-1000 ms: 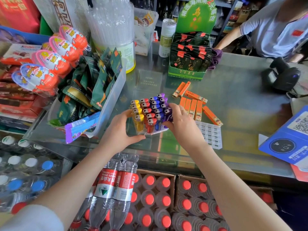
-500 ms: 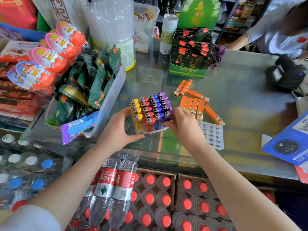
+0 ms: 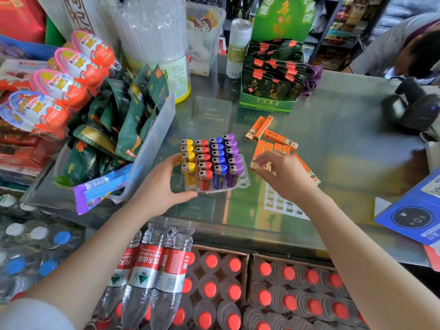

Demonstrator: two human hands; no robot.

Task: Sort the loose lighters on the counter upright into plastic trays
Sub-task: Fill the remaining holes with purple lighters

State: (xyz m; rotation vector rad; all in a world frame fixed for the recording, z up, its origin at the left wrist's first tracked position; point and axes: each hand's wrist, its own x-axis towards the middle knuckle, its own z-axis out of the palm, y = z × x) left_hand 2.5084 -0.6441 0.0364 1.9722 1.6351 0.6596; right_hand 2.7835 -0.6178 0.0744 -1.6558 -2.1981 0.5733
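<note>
Spanning the scene, a glass counter (image 3: 333, 144) bears a clear tray (image 3: 242, 184) of upright coloured lighters (image 3: 214, 160). The left hand (image 3: 162, 186) clasps the tray's near-left corner; right hand (image 3: 283, 172) fingertips pinch loose orange lighters (image 3: 271, 136) lying flat just beside it.

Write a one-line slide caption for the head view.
Left hand steadies a clear tray of upright lighters while right hand picks orange lighters off the glass counter.
</note>
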